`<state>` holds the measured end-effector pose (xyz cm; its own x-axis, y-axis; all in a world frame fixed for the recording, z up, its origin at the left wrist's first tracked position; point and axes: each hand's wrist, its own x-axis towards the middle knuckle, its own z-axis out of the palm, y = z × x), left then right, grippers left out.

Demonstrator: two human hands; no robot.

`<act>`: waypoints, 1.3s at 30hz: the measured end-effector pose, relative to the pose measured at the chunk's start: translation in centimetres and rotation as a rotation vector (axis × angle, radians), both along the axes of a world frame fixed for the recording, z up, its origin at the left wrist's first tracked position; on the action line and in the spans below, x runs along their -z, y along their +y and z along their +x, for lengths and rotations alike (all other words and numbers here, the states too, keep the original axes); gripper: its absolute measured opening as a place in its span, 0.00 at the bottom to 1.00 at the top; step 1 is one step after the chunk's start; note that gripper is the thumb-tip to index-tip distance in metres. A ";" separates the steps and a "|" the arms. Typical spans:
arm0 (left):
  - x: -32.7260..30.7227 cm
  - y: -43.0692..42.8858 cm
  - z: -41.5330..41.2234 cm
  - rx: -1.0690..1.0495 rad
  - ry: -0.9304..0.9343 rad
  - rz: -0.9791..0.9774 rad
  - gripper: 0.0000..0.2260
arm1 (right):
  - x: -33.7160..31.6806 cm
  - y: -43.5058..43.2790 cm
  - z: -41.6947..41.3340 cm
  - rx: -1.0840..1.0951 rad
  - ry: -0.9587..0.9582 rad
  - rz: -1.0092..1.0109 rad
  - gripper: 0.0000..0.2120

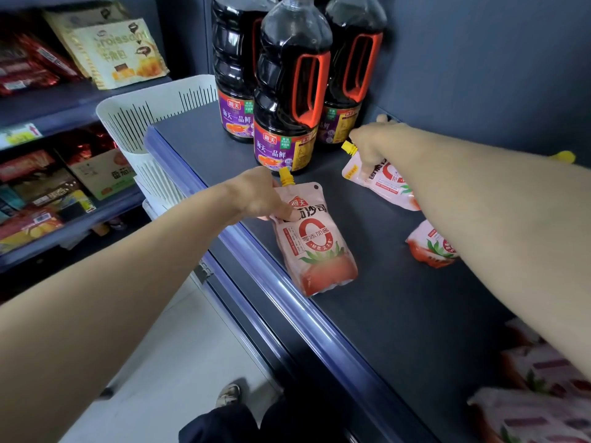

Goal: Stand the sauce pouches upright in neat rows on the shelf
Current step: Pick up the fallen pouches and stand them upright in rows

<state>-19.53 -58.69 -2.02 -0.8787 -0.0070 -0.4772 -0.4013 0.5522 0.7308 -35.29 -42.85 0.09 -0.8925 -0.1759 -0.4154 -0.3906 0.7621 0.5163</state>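
Grip of the left hand (262,196) pinches the top-left corner of pouch 1 (315,241), which appears to lie flat near the front lip of the shelf (399,314), spout toward 12 o'clock. Grip of the right hand (371,145) holds the top of pouch 2 (380,182), at 2 o'clock from pouch 1, close to the soy sauce bottles (292,91). At 3 o'clock, pouch 3 (430,247) lies partly under the right forearm.

Risk: pouch 1, raised by 1 corner, may sag and tip over the lip. Risk: the forearm may drag pouch 3.

Pink pouch (315,241), yellow spout; dark grey shelf (399,302)
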 end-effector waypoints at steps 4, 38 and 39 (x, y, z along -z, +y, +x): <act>-0.7 0.5 0.2 -0.015 0.057 0.032 0.09 | -1.0 -0.1 0.2 -0.038 0.030 -0.055 0.29; -4.4 4.1 2.2 0.391 0.634 0.090 0.16 | -9.1 7.8 19.6 0.437 0.469 -0.525 0.12; -4.2 4.6 2.3 0.394 0.626 0.103 0.16 | -8.7 8.3 19.8 0.455 0.483 -0.544 0.12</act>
<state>-17.19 -54.12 2.22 -0.9145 0.3825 0.1319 0.3203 0.4855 0.8134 -15.48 -34.57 8.77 -0.9820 0.1770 0.0664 0.1813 0.9813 0.0644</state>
